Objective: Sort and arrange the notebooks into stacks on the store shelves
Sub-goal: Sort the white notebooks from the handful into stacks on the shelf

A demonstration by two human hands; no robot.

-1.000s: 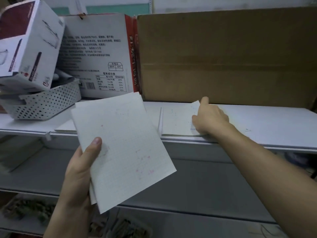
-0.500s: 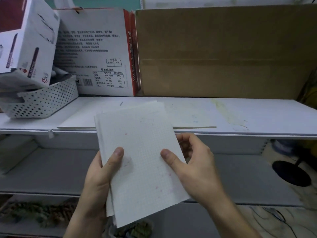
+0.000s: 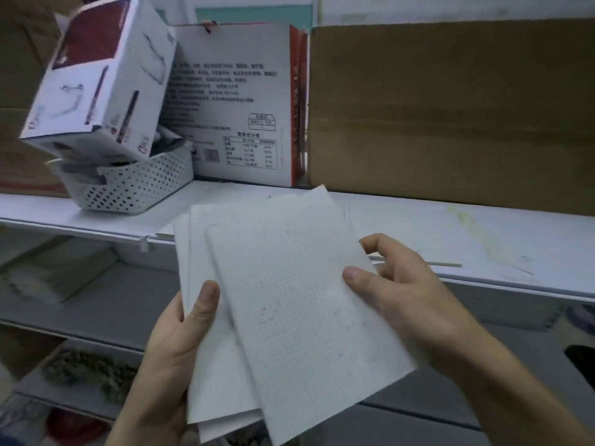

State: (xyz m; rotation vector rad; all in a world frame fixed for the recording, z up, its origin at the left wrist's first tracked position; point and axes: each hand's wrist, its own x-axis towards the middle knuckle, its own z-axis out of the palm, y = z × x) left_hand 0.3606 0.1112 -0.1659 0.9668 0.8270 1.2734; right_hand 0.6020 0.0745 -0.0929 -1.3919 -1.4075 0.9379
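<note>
Presently, the fanned white notebooks (image 3: 289,300) are held clear of the shelf (image 3: 483,239), in front of its edge, the left hand (image 3: 170,346) gripping their lower left with thumb on top, the right hand (image 3: 405,294) pinching the top cover's right edge, fingers (image 3: 383,249) curled behind.

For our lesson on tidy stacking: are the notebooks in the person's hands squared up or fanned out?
Fanned out: the notebooks, gripped by the left hand and right hand, show offset edges at their top left.
</note>
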